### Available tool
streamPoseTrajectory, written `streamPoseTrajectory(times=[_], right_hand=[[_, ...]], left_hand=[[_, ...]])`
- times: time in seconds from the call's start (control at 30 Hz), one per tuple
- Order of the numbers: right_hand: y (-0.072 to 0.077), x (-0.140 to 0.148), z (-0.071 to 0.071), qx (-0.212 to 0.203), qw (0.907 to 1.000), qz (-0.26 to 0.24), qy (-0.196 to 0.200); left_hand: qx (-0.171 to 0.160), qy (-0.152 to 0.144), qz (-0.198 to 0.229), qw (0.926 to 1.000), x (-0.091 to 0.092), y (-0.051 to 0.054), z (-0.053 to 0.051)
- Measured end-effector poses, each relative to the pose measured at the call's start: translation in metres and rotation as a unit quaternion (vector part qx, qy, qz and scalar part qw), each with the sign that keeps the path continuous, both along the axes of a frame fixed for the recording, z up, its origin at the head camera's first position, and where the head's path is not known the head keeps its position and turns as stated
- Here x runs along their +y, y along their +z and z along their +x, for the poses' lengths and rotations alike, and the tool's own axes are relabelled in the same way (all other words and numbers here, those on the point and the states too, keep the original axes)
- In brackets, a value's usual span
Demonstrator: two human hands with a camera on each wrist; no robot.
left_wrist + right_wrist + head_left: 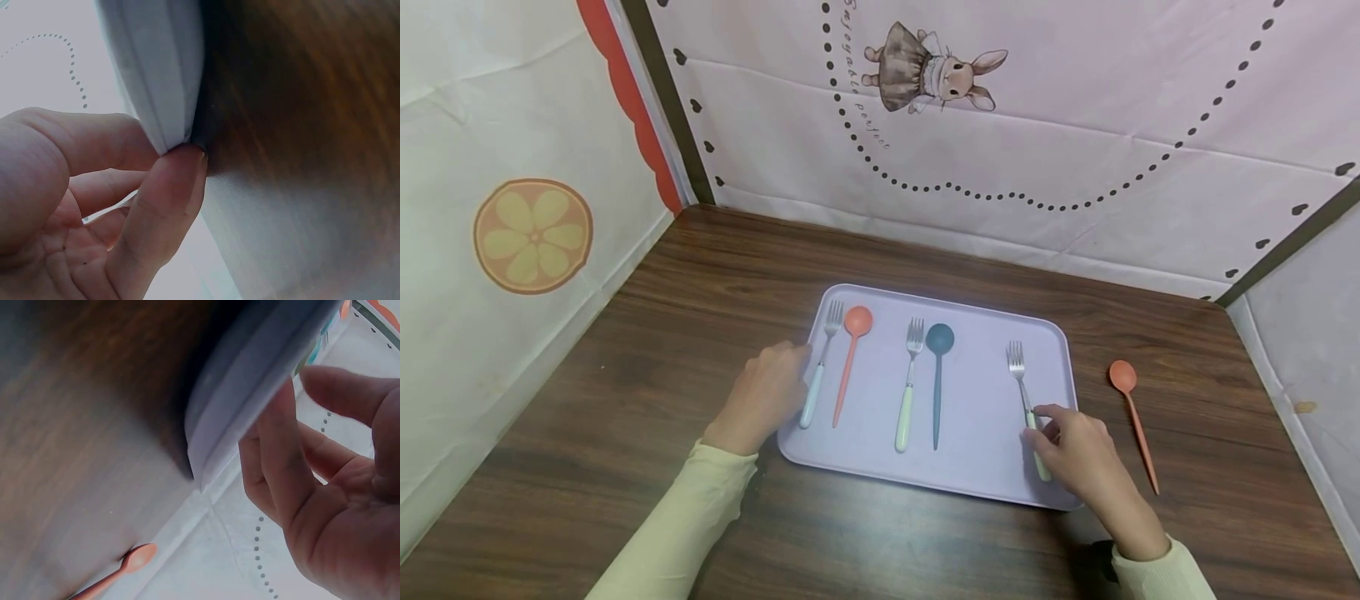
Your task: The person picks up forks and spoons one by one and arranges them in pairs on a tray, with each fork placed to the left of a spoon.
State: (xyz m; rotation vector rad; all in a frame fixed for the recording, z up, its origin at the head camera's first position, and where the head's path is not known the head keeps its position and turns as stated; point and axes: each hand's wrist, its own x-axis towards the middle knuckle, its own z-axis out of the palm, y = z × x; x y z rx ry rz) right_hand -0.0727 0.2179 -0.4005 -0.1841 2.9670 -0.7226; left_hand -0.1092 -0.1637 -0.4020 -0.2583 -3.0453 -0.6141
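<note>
A pale lilac tray point(977, 400) lies on the table, and my left hand point(767, 387) is at its left edge. In the left wrist view, thumb and finger point(175, 178) pinch the tray's rim point(159, 75). Toward the tray's right side, my right hand point(1078, 450) has thumb and forefinger about the pale green handle of a fork point(1016, 358). The right wrist view shows the curled fingers point(281, 456) beside the rim, which hides most of the fork. Other cutlery on the tray: a blue-handled fork point(815, 396), a coral spoon point(857, 321), a green-handled fork point(906, 417) and a dark teal spoon point(939, 338).
An orange-red spoon point(1123, 377) lies on the brown wooden table point(700, 275), right of the tray. Printed cloth point(1060, 125) hangs along the back and sides. A small dark object point(1101, 558) sits by the right sleeve.
</note>
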Motion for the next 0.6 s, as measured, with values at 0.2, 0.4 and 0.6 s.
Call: streamPoseTrajectory(times=[0.2, 0.4, 0.6], right_hand=[[-0.001, 0.001, 0.010, 0.002, 0.9998, 0.009, 0.019], [-0.001, 0.004, 0.029, 0.019, 0.9975, 0.020, 0.065], [-0.003, 0.000, 0.032, 0.068, 0.9901, 0.023, 0.121]], left_hand=[[-0.002, 0.000, -0.001, 1.0000, -0.001, 0.000, 0.000], [0.002, -0.006, -0.002, 1.0000, 0.000, -0.002, 0.001], [0.010, -0.004, -0.006, 0.9999, 0.000, 0.000, 0.000]])
